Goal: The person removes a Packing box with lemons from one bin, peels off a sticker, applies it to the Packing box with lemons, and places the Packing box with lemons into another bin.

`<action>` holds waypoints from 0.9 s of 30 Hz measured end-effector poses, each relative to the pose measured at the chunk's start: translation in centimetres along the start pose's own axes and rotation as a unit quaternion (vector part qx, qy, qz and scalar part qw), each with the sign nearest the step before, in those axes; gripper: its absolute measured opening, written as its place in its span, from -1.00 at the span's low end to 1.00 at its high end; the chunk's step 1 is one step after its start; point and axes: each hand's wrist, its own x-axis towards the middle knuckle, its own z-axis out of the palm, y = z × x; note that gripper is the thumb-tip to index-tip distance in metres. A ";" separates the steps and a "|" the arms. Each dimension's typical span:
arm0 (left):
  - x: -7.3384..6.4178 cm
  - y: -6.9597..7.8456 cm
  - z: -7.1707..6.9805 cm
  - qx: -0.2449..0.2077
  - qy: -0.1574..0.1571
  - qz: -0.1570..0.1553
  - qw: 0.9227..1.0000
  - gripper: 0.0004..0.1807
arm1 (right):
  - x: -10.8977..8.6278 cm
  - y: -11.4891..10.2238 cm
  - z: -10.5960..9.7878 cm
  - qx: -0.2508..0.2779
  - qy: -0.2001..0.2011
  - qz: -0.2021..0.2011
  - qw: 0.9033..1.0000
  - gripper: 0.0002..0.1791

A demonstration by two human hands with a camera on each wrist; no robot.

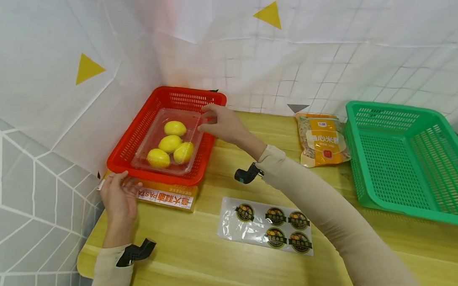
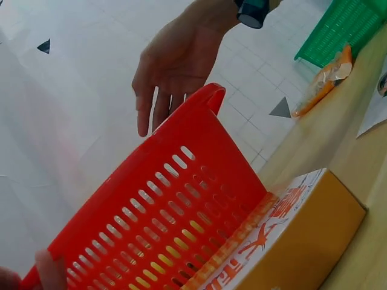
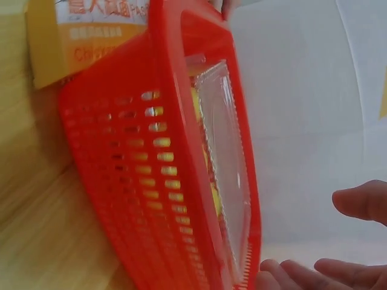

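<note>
In the head view a clear plastic box (image 1: 154, 128) with several lemons (image 1: 170, 143) lies inside the red basket (image 1: 118, 163). My left hand (image 1: 119, 197) is at the basket's near left corner, fingertips right at the rim and the other fingers loosely bent. My right hand (image 1: 224, 123) hovers by the basket's right rim with its thumb and fingers apart, holding nothing. Its fingertips overlap the box's right edge in this view. The right wrist view shows the box's lid (image 3: 227, 145) inside the basket, beside the spread thumb and fingers.
A yellow pasta box (image 1: 166, 197) lies at the basket's near side. Toward the table's front is a sheet of round fruit stickers (image 1: 251, 235). An orange food bag (image 1: 323, 142) lies beside a green basket (image 1: 400, 175) on the right. White sheeting hangs behind and at left.
</note>
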 end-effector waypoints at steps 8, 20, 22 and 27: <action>0.4 -0.6 -0.1 -0.001 0.005 0.022 1.000 -0.90 | 1.9 -1.3 2.3 0.033 -0.025 0.082 0.996 -0.33; 0.3 -1.0 0.2 0.006 0.017 0.034 0.999 -0.90 | 3.0 -1.3 5.3 0.111 0.027 0.148 0.982 -0.40; 0.3 -1.0 0.2 0.004 0.016 0.038 0.999 -0.89 | 3.0 -1.2 6.1 0.156 0.030 0.147 0.976 -0.45; 0.3 -1.0 0.1 -0.006 0.012 0.042 0.999 -0.83 | 2.9 -1.1 7.8 0.252 0.071 0.204 0.943 -0.22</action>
